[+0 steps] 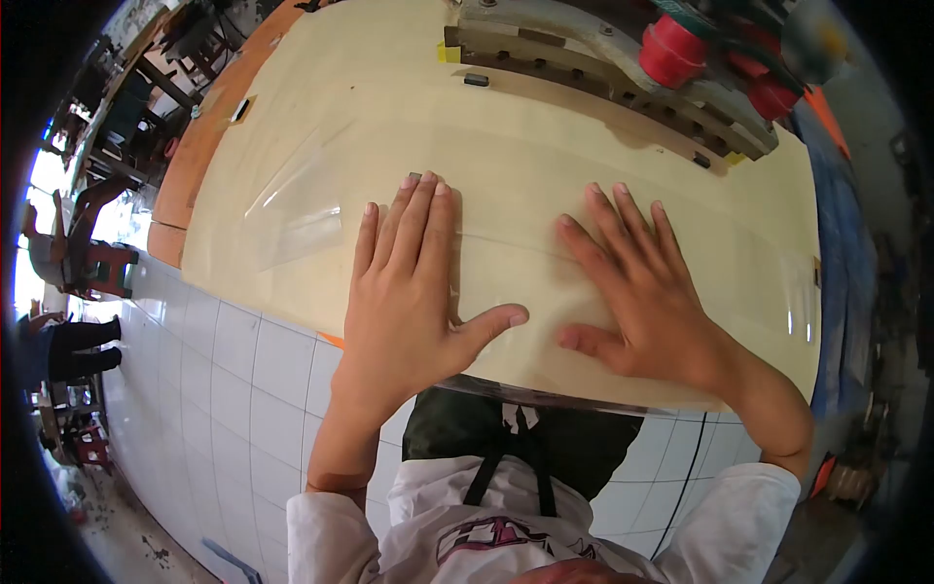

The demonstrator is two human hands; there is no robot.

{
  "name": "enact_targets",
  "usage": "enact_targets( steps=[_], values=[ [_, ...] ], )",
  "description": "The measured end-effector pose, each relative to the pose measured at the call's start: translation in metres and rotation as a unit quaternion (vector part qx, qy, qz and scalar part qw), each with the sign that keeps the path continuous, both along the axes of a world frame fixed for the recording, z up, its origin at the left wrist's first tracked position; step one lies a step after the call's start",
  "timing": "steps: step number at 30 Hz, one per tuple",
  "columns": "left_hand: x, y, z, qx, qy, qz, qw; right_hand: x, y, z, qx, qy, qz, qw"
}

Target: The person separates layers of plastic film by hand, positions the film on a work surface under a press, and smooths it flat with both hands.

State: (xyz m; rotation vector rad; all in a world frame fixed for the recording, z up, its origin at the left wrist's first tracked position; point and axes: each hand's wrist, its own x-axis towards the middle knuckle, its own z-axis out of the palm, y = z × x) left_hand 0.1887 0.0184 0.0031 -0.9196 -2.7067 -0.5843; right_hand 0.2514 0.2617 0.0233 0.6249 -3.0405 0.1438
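Observation:
A pale yellow sheet covers the table (545,136), with clear plastic film (311,222) over it that shows by its glare and edges. My left hand (404,282) lies palm down on the film, fingers stretched away from me and thumb pointing right. To its right, my right hand (647,292) is spread over the film, palm down, its fingers apart and slightly blurred. Neither hand holds anything. A small dark piece (414,177) is partly hidden at my left fingertips.
A metal machine bar (603,73) with red parts (673,51) spans the back right. Small black blocks (476,80) lie before it. Blue material (844,292) hangs at the right edge. People sit or stand far left, near a red stool (112,270).

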Motion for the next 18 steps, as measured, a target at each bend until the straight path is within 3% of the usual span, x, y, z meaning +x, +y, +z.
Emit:
enact_targets(
  steps=[11, 13, 15, 18],
  values=[
    [0.004, -0.001, 0.005, 0.009, -0.003, -0.014, 1.000, -0.002, -0.001, 0.002, 0.018, -0.015, -0.008, 1.000],
    [0.018, 0.002, 0.012, -0.101, 0.011, -0.067, 0.993, -0.003, 0.000, 0.000, 0.021, -0.010, -0.006, 1.000],
    [0.030, 0.009, 0.018, -0.051, -0.063, -0.126, 0.989, -0.004, 0.000, -0.001, 0.024, -0.007, -0.003, 1.000],
    [0.035, 0.010, 0.005, -0.054, -0.083, -0.145, 0.985, -0.004, -0.001, 0.001, 0.020, -0.010, -0.001, 1.000]
  ],
)
